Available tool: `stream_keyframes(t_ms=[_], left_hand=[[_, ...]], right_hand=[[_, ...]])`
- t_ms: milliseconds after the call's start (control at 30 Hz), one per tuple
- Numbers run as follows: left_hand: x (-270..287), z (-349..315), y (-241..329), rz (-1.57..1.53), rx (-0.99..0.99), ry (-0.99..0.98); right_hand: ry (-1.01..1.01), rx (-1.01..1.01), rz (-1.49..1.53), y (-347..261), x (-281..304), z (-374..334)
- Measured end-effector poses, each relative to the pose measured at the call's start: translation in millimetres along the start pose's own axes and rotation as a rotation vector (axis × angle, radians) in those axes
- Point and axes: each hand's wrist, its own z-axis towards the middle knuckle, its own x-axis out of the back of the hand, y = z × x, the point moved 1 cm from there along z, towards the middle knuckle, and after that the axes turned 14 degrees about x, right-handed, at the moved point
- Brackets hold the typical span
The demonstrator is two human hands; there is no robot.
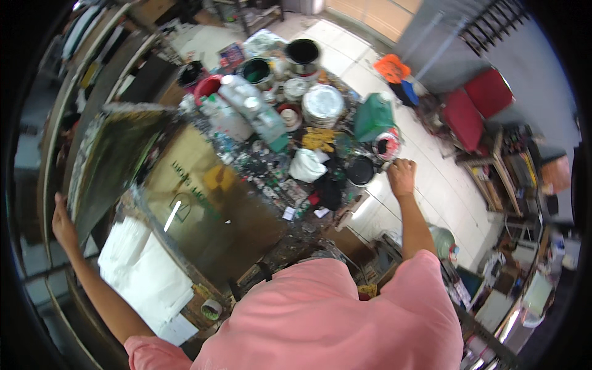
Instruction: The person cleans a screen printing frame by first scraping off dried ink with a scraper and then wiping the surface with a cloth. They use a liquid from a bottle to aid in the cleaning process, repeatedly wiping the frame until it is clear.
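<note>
At the far left my left hand [63, 223] is closed at the outer edge of a raised wooden-edged screen printing frame [114, 163], its thumb side partly hidden. The frame tilts up beside a glossy printing board [203, 209] with green lettering and a yellow patch. My right hand [402, 177], fingers curled in, is at the table's right edge. A small pale end shows at its fingertips, too little to name. Close by stand an open tub with red ink [387, 144], a black-topped container [360, 170] and a green jerrycan [374, 117].
Paint cans [303, 55], a white-lidded bucket [323, 105], clear bottles [253, 111] and a white cloth [307, 164] crowd the ink-stained table. White sheets [145, 271] and a tape roll [211, 309] lie near left. A red chair [468, 111] stands right, wooden racks [92, 49] left.
</note>
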Motion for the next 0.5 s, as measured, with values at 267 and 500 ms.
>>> stream_keyframes(t_ms=[267,500], left_hand=[[2.8,-42.2,55.6,0.141,0.027,0.144],[2.0,-51.6,75.4,0.188,0.123,0.183]], right_hand=[[0.012,0.221,-0.118,7.0,-5.5,23.6],[-0.162,0.291,-0.155,6.3,5.6,33.6]])
